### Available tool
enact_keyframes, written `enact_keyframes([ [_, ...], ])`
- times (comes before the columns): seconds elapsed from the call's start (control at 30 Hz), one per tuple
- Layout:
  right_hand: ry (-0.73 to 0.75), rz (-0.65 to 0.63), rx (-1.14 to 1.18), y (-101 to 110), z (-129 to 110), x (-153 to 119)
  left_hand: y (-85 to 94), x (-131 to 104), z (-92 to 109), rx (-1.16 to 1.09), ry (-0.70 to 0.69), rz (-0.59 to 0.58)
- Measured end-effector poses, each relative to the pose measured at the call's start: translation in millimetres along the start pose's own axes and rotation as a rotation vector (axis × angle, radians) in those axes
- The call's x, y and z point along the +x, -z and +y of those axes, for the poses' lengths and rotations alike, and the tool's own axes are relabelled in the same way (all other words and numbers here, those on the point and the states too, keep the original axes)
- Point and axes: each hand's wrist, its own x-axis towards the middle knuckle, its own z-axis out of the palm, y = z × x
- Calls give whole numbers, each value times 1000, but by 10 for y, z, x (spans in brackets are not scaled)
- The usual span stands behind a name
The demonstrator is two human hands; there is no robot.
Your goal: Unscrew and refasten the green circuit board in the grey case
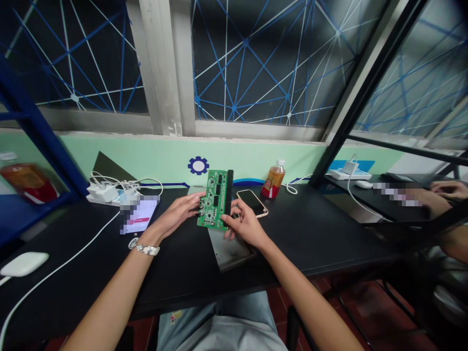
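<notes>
A green circuit board (215, 200) with black chips and a long black strip along its right edge stands tilted up in front of me. My right hand (243, 222) grips its lower right corner, thumb on the front face and the other fingers behind. At the board's left edge, my left hand (183, 209) has its fingers stretched out, their tips at or touching the small parts there; whether they bear any weight I cannot tell. Beneath the board lies a flat grey metal plate or case (232, 253), partly covered by the board and my right hand.
Behind my right hand lies a phone (252, 202), near a bottle of orange drink (274, 179). To the left are a lit phone (141, 214), a power strip with chargers (104, 192) and a white mouse-like object (25, 263). Another person's hand (449, 190) shows at the far right.
</notes>
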Motion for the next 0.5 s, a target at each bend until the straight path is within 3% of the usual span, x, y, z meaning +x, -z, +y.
enact_keyframes([
  [0.17,99,30,-74,-89,30,-29,-304,9,-50,103,-96,-34],
  [0.27,178,53,-154,-107,61,-42,-502,39,-114,100,-119,34],
  [0.5,378,-53,-284,-71,-12,-113,-698,-16,-296,-166,-148,47],
])
